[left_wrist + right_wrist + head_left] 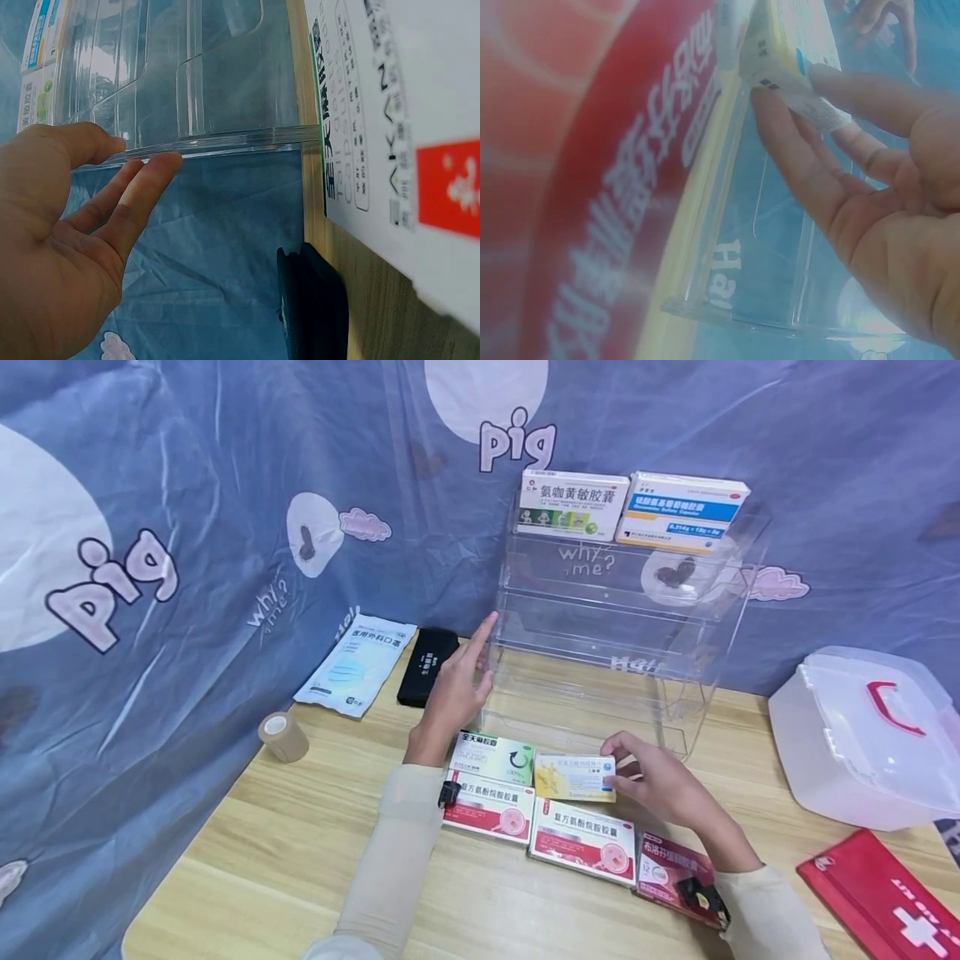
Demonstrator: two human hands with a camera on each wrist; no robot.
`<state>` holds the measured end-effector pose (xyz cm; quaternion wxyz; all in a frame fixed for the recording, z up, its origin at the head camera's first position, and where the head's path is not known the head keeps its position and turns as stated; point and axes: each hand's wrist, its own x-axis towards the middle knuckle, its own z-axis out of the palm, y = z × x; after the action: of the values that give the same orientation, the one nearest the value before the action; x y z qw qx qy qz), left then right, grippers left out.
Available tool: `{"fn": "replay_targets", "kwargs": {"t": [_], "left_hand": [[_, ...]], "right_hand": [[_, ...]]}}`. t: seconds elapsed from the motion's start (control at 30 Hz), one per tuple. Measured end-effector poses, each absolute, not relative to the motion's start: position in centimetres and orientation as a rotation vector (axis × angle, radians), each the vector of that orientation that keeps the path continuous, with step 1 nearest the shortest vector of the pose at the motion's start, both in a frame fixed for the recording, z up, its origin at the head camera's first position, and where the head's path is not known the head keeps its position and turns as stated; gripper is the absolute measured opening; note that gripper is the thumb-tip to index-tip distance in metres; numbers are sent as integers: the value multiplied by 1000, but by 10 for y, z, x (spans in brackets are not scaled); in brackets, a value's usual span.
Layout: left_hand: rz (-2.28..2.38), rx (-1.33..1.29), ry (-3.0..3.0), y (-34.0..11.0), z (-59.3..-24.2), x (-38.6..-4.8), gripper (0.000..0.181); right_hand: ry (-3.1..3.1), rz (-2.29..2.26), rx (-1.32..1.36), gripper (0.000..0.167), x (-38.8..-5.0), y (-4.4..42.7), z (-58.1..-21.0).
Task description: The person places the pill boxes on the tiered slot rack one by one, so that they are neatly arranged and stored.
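Observation:
My left hand (453,689) is at the left side of a clear plastic display stand (600,610). In the left wrist view, its thumb and fingers (161,169) pinch the stand's side edge. My right hand (663,777) grips the right end of a small yellow-and-white medicine box (573,778) between thumb and fingers. Beside that box lies a green-and-white medicine box (491,758). In front are two red-and-white medicine boxes, a left one (487,807) and a right one (583,842), and a dark red box (671,870) partly hidden by the right wrist.
A green-and-white box (572,506) and a blue-and-white box (681,512) stand on the top tier. At left are a mask packet (356,664), a black pouch (427,667) and a tan tape roll (283,737). A translucent case (862,735) and red first-aid pouch (881,893) lie right.

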<state>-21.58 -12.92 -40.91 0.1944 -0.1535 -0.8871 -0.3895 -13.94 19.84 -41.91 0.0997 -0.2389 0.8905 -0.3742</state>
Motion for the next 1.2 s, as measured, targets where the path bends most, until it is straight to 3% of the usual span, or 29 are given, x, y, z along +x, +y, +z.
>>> {"fn": "replay_targets", "kwargs": {"t": [0.4, 1.2], "left_hand": [[-1100, -423, -2493, -129, -409, -215, 94], [-1091, -402, -2503, -129, -408, -214, 95]], "right_hand": [[2705, -1264, -705, 34, -142, 204, -406], [3181, -1761, -484, 43, -180, 211, -318]]}}
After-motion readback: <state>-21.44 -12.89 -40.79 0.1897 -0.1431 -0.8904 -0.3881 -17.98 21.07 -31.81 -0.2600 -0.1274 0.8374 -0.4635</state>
